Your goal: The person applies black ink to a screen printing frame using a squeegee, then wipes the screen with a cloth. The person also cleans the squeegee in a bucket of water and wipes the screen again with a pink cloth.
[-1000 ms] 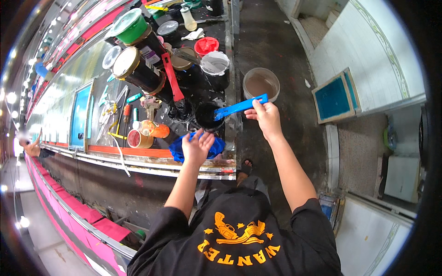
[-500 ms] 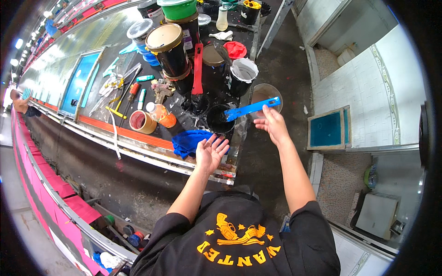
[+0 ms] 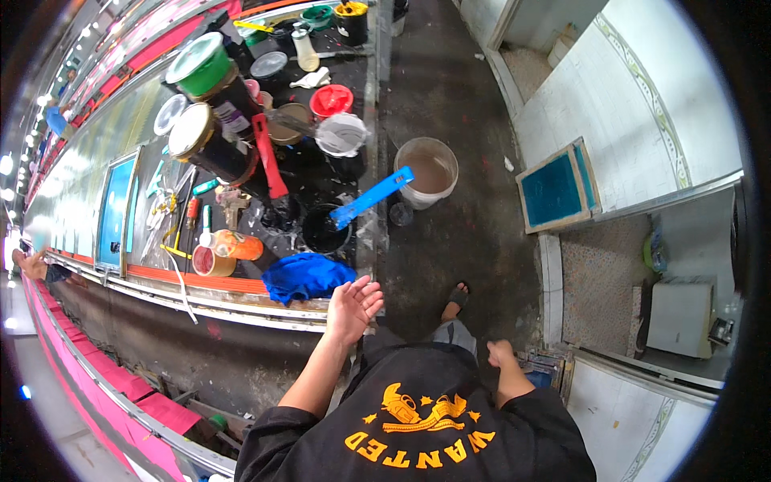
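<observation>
Blue cloth (image 3: 307, 278) lies near the left grip (image 3: 352, 310).

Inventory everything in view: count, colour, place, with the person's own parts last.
long table: one, black, left
round tub: one, black, table's right side
flat plastic spatula: one, blue, in the tub
long plastic spatula: one, red, left of the tub
crumpled cloth: one, blue, table's near corner
plastic bottle: one, orange, left of cloth
round cup: one, tan, beside bottle
round bucket: one, whitish, floor
framed panels: at least two, blue, table and right wall
other containers and tools: several, mixed colours, table
other people: at least two, one in blue, left background
printed shirt: one, black and orange, worn
foot: one, dark-sandalled, floor
left hand: one, bare, near the cloth
right hand: one, bare, person's right side
</observation>
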`<state>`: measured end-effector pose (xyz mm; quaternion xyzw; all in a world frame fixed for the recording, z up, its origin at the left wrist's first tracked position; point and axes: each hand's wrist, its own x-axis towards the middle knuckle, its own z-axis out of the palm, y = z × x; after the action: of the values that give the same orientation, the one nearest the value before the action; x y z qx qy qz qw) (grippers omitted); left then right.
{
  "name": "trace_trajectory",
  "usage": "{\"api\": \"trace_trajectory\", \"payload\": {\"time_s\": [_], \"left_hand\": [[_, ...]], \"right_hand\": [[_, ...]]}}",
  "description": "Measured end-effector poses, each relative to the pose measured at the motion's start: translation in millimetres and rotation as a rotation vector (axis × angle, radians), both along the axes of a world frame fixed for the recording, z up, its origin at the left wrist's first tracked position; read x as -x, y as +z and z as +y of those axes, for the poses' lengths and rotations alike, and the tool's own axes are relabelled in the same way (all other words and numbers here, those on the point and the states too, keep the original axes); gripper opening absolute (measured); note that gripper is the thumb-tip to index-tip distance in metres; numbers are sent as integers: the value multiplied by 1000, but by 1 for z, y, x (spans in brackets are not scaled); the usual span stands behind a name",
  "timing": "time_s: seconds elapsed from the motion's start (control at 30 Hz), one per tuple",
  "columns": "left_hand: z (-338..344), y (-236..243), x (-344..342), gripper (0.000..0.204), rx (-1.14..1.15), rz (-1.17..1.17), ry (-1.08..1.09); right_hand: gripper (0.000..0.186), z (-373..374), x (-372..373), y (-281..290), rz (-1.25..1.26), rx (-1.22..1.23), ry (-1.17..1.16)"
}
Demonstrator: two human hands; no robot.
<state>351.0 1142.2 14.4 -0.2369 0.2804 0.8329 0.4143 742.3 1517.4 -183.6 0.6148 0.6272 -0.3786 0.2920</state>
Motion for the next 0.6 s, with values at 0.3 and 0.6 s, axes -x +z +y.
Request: {"api": "trace_trajectory", "payload": {"time_s": [0.3, 0.6], "left_hand": [[185, -73, -46, 43, 229, -22, -280], [194, -210, -39, 67, 1265, 277, -633]], "right_hand": [[35, 121, -47, -46, 374, 44, 348], [80, 253, 254, 343, 1445, 412, 95]]}}
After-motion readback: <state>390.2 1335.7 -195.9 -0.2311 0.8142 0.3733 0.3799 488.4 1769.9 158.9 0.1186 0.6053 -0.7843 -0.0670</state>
